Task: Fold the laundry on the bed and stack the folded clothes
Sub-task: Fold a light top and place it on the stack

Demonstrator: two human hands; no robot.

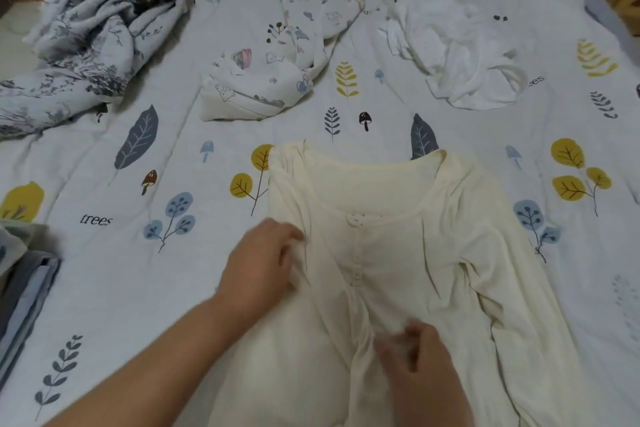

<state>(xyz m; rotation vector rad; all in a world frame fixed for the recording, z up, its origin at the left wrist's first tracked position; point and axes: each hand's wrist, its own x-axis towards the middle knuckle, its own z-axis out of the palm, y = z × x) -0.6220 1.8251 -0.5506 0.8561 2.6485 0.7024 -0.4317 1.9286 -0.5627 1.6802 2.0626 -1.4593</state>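
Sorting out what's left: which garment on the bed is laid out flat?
The cream buttoned top under both hands; the cartoon-print and white garments lie crumpled.

Leaf-print bedspread (104,253); crumpled grey floral blanket (86,28) at its far left corner

hands 2 (263,256) (420,367) | unfolded garments 3 (398,253) (277,55) (460,52) | crumpled floral sheet 1 (86,28) | folded stack 1 (24,291)
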